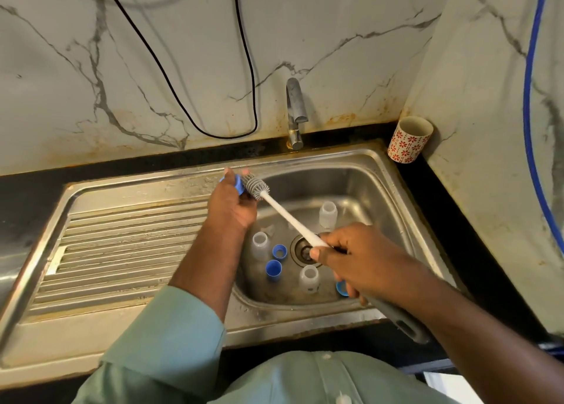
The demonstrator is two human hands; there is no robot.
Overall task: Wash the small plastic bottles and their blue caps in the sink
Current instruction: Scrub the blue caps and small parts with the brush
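The left hand [230, 203] pinches a round blue plastic cap [237, 184] at its fingertips; the grey bristled head of a white-handled bottle brush [283, 211], gripped by the right hand [351, 258], touches it just beside those fingers.

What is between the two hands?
The head view shows the brush spanning that gap: the right hand grips its white handle, and its grey bristle end touches the blue cap that the left hand holds.

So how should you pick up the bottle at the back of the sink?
Grip the back bottle round its body, coming straight down from above. It stands upright with its narrow neck on top and stands apart from the other bottles, so fingers can likely close round its sides without bumping anything.
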